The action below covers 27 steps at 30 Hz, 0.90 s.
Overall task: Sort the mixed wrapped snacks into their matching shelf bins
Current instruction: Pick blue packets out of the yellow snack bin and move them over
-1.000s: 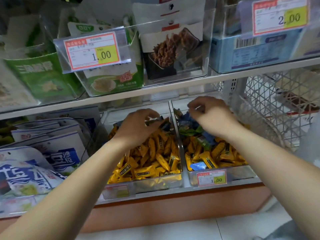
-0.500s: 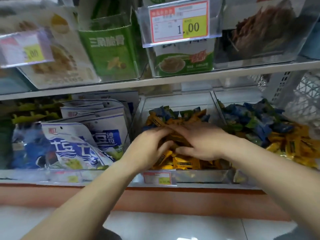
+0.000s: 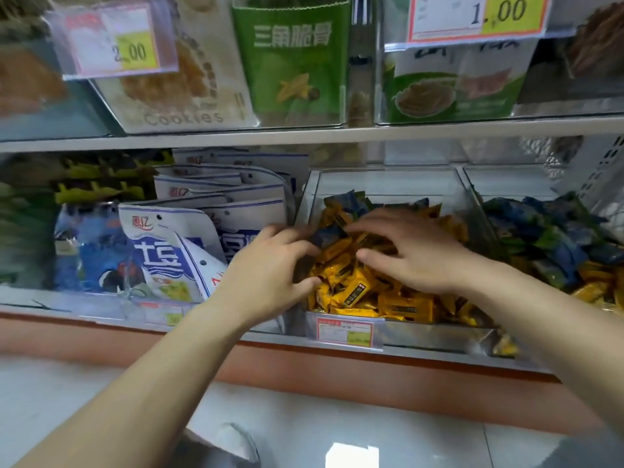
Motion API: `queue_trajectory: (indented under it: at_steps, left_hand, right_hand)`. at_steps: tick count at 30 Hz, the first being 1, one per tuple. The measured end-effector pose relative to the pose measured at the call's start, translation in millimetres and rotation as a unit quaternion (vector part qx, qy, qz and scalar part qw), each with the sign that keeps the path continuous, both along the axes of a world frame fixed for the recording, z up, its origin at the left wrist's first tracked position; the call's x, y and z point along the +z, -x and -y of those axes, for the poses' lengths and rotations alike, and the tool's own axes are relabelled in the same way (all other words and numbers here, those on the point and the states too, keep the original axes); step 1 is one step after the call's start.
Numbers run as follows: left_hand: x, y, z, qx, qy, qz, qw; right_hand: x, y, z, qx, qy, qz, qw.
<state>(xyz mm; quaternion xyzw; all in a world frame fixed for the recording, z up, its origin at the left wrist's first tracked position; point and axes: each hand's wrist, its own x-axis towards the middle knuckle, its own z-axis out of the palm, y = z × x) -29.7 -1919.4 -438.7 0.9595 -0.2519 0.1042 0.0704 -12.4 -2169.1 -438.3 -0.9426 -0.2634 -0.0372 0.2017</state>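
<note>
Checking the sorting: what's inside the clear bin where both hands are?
The clear bin holds mostly yellow snacks, with a few blue snacks at the back. The left hand and right hand cover part of the pile, hiding what lies beneath.

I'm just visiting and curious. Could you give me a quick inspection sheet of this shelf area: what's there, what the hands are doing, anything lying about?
Surface: lower shelf carrying clear bins side by side.
Job's things: middle bin full of yellow snacks, a few blue snacks at its back; right bin holds blue and green snacks with yellow ones in front.
Clutter: white and blue bags stacked left of the middle bin.
Grips: left hand curled into the yellow pile, grip unclear; right hand spread over the pile, fingers relaxed.
Cables: nothing seen.
Surroundings: upper shelf with green box, cookie bag, price tag; pale floor below.
</note>
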Motion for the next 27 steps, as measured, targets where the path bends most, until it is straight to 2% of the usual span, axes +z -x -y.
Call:
queue_trajectory:
  at_steps: [2,4,7,11,15,16,18,19,20,22,24,27]
  left_hand:
    - [-3.3,2.4,-3.6,-0.009,0.024,-0.014,1.0]
    - [-5.0,2.0,-7.7,-0.025,0.041,-0.025,0.999]
    - [-2.9,-0.3,-12.2,-0.026,0.056,-0.041,0.997]
    - [-3.1,2.4,-11.2,0.013,0.098,-0.03,0.995]
    - [-3.0,2.9,-11.6,0.025,0.068,-0.017,0.997]
    - [-2.1,1.9,-12.3,0.025,0.073,-0.029,0.997]
    - [-0.2,0.7,-13.6,0.021,0.088,-0.056,0.994]
    - [0.9,0.7,-14.6,0.018,0.095,-0.066,0.993]
    - [2.0,0.6,-15.4,0.017,0.105,-0.077,0.991]
    - [4.7,1.1,-16.9,0.018,0.128,-0.097,0.987]
    - [6.2,1.1,-18.8,0.015,0.151,-0.111,0.982]
    - [7.3,-0.4,-20.4,0.01,0.17,-0.119,0.978]
  right_hand:
    - [-8.2,0.4,-16.5,0.063,0.073,-0.049,0.994]
    - [-17.9,-0.6,-20.2,0.067,0.175,-0.012,0.982]
    - [-13.7,-2.5,-7.1,0.028,0.203,0.045,0.978]
    - [-3.1,-6.4,12.8,-0.035,0.274,0.033,0.96]
    - [15.5,-14.9,11.9,-0.121,0.346,0.039,0.929]
    - [19.8,-18.8,4.5,-0.116,0.327,0.059,0.936]
    - [21.5,-28.5,-17.6,-0.055,0.184,0.072,0.979]
    - [20.7,-32.5,-31.5,-0.016,0.109,0.04,0.993]
    - [18.4,-36.4,-44.4,0.012,0.077,0.005,0.997]
    - [7.0,-44.8,-61.7,0.017,0.117,-0.009,0.993]
    - [-4.8,-52.0,-64.8,-0.009,0.147,0.047,0.988]
    - [-6.2,-55.0,-56.3,-0.005,0.124,0.067,0.99]
